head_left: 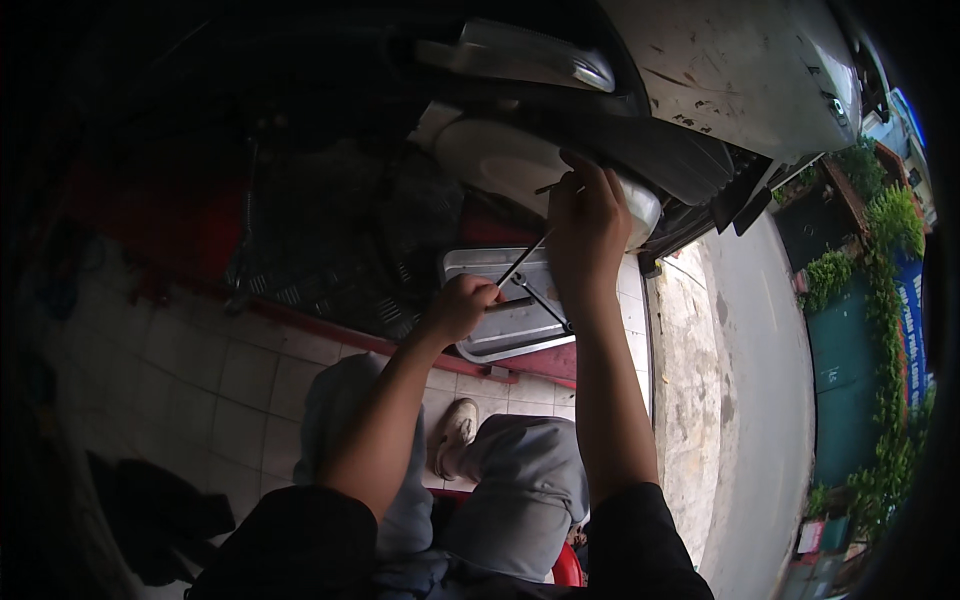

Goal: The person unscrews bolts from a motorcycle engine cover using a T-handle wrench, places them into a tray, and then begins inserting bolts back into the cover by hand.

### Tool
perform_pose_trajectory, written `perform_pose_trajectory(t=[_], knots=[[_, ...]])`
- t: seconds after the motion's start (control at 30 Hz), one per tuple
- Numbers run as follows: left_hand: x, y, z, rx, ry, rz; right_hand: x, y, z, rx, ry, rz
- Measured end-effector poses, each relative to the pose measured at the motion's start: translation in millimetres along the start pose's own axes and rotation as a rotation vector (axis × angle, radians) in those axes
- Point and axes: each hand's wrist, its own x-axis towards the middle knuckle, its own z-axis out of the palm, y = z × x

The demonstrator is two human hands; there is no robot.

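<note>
My left hand (465, 308) is closed round the lower end of a thin metal rod (524, 259). The rod slants up and right to my right hand (590, 215), whose fingers are bent and closed. A short dark rod end (545, 188) juts out left of those fingers; I cannot tell whether both belong to one tool. My right hand is in front of a pale rounded cover (500, 160) on a vehicle, probably a motorbike. Below the hands, a metal tray (480, 345) holds a wrench (545, 303) and a dark bar (510, 304) close to my left fingers.
Above are a clear lamp-like part (530, 55) and a scuffed pale panel (740, 70). A red-edged platform with a dark tread plate (310, 290) stands at left. White tiles (225, 400) cover the floor by my shoe (458, 430). A street (760, 400) runs at right.
</note>
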Motion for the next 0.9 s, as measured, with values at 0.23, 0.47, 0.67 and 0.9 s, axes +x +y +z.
perform_pose_trajectory(t=[0.23,0.47,0.67,0.9], knots=[[-7.6,13.6,10.8,0.063,-0.032,0.073,28.8,-1.7,39.2,0.056,0.022,-0.067],[-6.2,10.6,5.4,0.074,-0.089,0.071,37.8,-9.7,44.3,-0.057,0.083,-0.118],[-3.4,0.4,14.6,-0.051,-0.005,0.101,39.6,-19.8,49.6,-0.042,0.167,0.011],[-14.3,16.5,13.5,-0.033,-0.070,0.062,36.9,-22.0,57.3,0.049,0.298,0.116]])
